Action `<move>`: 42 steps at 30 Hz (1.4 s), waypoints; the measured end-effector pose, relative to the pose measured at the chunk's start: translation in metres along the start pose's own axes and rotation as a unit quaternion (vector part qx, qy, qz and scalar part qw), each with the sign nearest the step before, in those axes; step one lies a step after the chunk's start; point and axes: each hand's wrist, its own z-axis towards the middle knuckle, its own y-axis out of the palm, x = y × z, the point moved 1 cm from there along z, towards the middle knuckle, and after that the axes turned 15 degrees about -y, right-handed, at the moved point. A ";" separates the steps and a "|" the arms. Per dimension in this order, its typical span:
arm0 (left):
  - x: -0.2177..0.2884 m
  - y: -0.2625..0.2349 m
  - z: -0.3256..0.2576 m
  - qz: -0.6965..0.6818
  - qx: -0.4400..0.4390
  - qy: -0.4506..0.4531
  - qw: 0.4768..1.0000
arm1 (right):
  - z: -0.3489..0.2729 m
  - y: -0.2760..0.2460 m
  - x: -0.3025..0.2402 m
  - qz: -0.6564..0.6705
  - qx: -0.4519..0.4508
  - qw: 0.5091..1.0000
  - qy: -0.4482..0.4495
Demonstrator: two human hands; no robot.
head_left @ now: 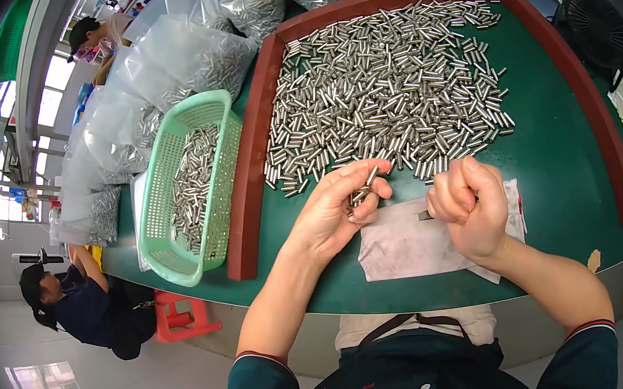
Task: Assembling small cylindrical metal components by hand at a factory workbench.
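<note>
The left hand (334, 211) pinches a few metal pins (362, 187) just short of the big pile of pins (384, 89), the right hand (468, 204) clenched beside it over a cloth (407, 249): apparently mid-inspection, needing careful fingertip turning.

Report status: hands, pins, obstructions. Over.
Left hand shut on metal pins. Right hand fisted over white cloth. Loose pin pile just ahead, untouched.
</note>
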 end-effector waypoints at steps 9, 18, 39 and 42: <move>0.000 -0.002 0.001 -0.007 0.017 0.003 1.000 | 0.002 0.001 0.000 0.008 0.014 1.000 0.006; 0.001 -0.008 -0.003 -0.151 -0.051 0.005 0.987 | 0.004 0.007 -0.003 0.010 0.009 1.000 0.014; 0.090 -0.042 -0.075 0.398 0.614 0.553 0.399 | -0.002 0.001 0.000 0.000 -0.012 1.000 -0.009; 0.067 -0.021 -0.039 0.343 0.493 0.581 0.549 | -0.003 -0.003 -0.001 -0.008 -0.013 1.000 -0.017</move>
